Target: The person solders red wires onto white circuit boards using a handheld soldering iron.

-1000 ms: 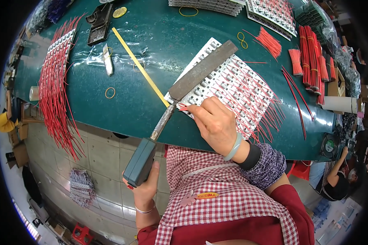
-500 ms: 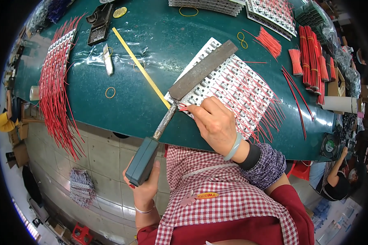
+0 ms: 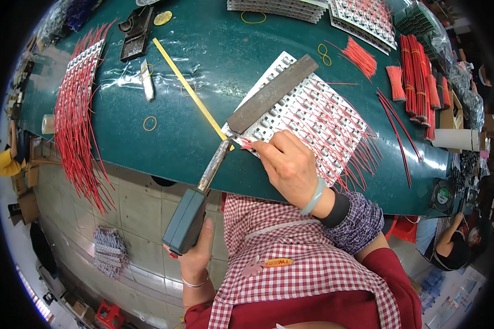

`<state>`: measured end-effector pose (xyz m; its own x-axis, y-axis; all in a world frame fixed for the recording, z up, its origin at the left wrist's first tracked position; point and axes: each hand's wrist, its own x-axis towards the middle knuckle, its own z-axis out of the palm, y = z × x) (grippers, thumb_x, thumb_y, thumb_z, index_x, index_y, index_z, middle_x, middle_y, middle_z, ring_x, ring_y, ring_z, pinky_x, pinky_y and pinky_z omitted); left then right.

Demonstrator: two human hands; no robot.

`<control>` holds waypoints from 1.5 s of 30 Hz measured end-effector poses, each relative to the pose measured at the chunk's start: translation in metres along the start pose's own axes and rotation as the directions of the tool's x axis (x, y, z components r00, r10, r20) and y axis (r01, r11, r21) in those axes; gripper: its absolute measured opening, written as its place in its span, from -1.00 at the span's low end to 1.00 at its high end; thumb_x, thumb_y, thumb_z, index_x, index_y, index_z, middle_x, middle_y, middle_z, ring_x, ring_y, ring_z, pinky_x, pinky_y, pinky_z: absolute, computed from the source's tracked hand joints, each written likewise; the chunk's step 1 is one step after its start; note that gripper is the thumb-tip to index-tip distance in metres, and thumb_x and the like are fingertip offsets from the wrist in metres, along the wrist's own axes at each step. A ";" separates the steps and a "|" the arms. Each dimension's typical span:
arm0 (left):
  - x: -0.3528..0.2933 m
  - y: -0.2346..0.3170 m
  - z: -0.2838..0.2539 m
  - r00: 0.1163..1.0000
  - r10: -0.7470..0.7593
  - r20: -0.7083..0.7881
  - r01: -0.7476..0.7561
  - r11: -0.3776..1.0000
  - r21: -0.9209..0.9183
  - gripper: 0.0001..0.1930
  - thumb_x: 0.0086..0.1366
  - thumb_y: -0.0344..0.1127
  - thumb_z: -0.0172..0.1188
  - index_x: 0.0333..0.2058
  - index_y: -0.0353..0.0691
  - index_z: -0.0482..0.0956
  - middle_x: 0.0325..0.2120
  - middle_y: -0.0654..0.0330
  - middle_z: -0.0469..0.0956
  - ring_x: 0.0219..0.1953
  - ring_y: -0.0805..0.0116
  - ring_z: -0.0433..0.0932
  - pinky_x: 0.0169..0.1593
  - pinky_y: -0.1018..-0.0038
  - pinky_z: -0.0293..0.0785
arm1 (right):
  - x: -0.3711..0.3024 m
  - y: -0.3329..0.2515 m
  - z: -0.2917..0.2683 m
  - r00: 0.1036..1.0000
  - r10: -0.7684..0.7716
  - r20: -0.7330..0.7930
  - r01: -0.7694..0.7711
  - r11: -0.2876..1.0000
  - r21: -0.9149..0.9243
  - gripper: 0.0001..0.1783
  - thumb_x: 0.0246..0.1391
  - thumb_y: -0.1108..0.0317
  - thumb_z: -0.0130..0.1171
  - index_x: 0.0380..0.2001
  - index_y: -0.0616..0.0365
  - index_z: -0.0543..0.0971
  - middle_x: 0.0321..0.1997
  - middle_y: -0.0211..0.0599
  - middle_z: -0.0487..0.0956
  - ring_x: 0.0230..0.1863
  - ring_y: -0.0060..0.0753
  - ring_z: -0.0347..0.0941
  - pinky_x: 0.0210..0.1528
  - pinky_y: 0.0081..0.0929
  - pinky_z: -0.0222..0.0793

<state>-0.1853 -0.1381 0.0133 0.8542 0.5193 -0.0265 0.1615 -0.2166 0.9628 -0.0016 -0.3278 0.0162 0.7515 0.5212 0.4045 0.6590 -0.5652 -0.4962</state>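
Observation:
My left hand (image 3: 197, 256) grips the blue-grey box-shaped handle of a soldering iron (image 3: 184, 219). Its metal shaft points up and right, with the tip by the lower left corner of a white circuit board panel (image 3: 262, 122). At that same corner, my right hand (image 3: 288, 167) pinches short red wires (image 3: 247, 144) between thumb and fingertips. Many small parts and long red wires cover the panel's right side. Lying slantwise across the panel is a dark flat bar (image 3: 273, 94). A thin yellow strip (image 3: 189, 90) reaches close to the iron's tip.
A wired panel (image 3: 77, 98) hangs over the table's left edge. Red wire bundles (image 3: 416, 77) and loose red wires (image 3: 396, 131) lie at right. Stacked panels (image 3: 280, 8) stand at the back, and a black tray (image 3: 134, 41) sits back left. Another person (image 3: 453, 247) is at far right.
My left hand has drawn the soldering iron slightly down and left, its tip backing off from the panel's corner. The right hand stays almost still, still pinching the red wires.

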 end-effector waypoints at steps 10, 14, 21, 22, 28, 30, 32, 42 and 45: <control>-0.002 0.005 -0.005 0.998 -0.054 -0.019 0.054 0.999 -0.002 -0.55 0.15 -0.62 0.35 0.05 -0.38 0.59 -0.09 0.11 0.65 -0.13 0.38 0.60 -0.05 0.49 0.52 | -0.004 -0.041 -0.057 0.999 -0.033 -0.003 0.033 0.999 0.037 -0.71 -0.18 0.61 0.32 -0.28 0.24 0.64 -0.52 -0.29 0.40 -0.48 -0.26 0.39 -0.48 -0.33 0.30; 0.001 0.006 -0.004 1.000 -0.013 -0.011 0.013 1.000 0.019 -0.56 0.15 -0.62 0.35 0.05 -0.39 0.59 -0.10 0.11 0.65 -0.15 0.39 0.60 -0.09 0.50 0.52 | 0.002 -0.035 -0.021 0.999 -0.026 -0.042 0.030 0.995 0.091 -0.70 -0.15 0.67 0.31 -0.25 0.28 0.64 -0.51 -0.26 0.41 -0.47 -0.23 0.40 -0.47 -0.32 0.30; -0.002 0.001 -0.006 1.000 -0.002 -0.005 0.003 0.998 0.061 -0.56 0.14 -0.64 0.33 0.04 -0.41 0.59 -0.12 0.11 0.64 -0.19 0.40 0.60 -0.16 0.52 0.54 | -0.002 -0.021 0.016 0.996 -0.025 -0.091 0.028 0.999 0.036 -0.72 -0.16 0.65 0.31 -0.28 0.27 0.62 -0.52 -0.27 0.39 -0.47 -0.25 0.39 -0.47 -0.32 0.32; -0.001 0.003 -0.004 1.000 -0.004 -0.005 0.004 0.998 0.061 -0.56 0.14 -0.64 0.33 0.04 -0.41 0.59 -0.12 0.11 0.64 -0.19 0.40 0.60 -0.16 0.52 0.54 | -0.001 -0.021 0.018 0.996 -0.025 -0.090 0.028 0.999 0.034 -0.72 -0.17 0.65 0.31 -0.29 0.26 0.62 -0.52 -0.28 0.39 -0.47 -0.25 0.39 -0.47 -0.32 0.32; 0.013 0.010 0.004 0.996 0.078 -0.040 -0.074 0.993 0.092 -0.78 0.03 -0.58 0.38 -0.28 -0.44 0.65 -0.47 0.12 0.62 -0.52 0.40 0.56 -0.38 0.53 0.47 | -0.002 -0.021 0.021 0.995 -0.027 -0.100 0.028 1.000 0.011 -0.72 -0.20 0.64 0.32 -0.30 0.26 0.62 -0.52 -0.29 0.40 -0.47 -0.27 0.40 -0.50 -0.34 0.32; 0.014 0.010 0.006 0.998 0.060 -0.033 -0.058 0.997 0.059 -0.80 0.01 -0.61 0.34 -0.32 -0.45 0.62 -0.49 0.14 0.57 -0.53 0.39 0.52 -0.40 0.52 0.46 | -0.002 -0.021 0.021 0.994 -0.027 -0.102 0.028 1.000 0.007 -0.72 -0.20 0.64 0.32 -0.31 0.26 0.62 -0.52 -0.29 0.40 -0.47 -0.27 0.41 -0.50 -0.34 0.32; 0.014 0.010 0.006 0.999 0.048 -0.016 -0.047 0.997 0.065 -0.80 0.02 -0.61 0.33 -0.32 -0.46 0.61 -0.49 0.14 0.57 -0.54 0.39 0.51 -0.40 0.53 0.45 | -0.002 -0.021 0.021 0.994 -0.033 -0.106 0.034 0.999 0.004 -0.73 -0.20 0.64 0.32 -0.32 0.26 0.63 -0.52 -0.29 0.40 -0.47 -0.27 0.41 -0.51 -0.34 0.32; 0.021 0.025 0.002 0.996 0.044 0.078 -0.055 0.989 0.134 -0.83 0.02 -0.62 0.31 -0.35 -0.45 0.58 -0.52 0.17 0.52 -0.55 0.45 0.43 -0.43 0.53 0.39 | -0.002 -0.021 0.020 0.994 -0.028 -0.104 0.029 0.999 0.017 -0.75 -0.19 0.62 0.32 -0.33 0.26 0.63 -0.52 -0.29 0.40 -0.46 -0.28 0.41 -0.52 -0.33 0.32; 0.023 0.031 0.002 0.996 0.031 0.078 -0.042 0.990 0.137 -0.84 0.02 -0.62 0.31 -0.36 -0.45 0.58 -0.51 0.17 0.52 -0.54 0.45 0.43 -0.43 0.53 0.38 | -0.002 -0.021 0.019 0.995 -0.027 -0.100 0.029 0.999 0.021 -0.76 -0.18 0.62 0.31 -0.33 0.26 0.63 -0.51 -0.29 0.41 -0.46 -0.28 0.41 -0.52 -0.33 0.33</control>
<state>-0.1593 -0.1344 0.0414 0.8947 0.4463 -0.0172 0.1921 -0.3497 0.9170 -0.0176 -0.3046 0.0113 0.7326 0.4696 0.4927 0.6800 -0.5358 -0.5005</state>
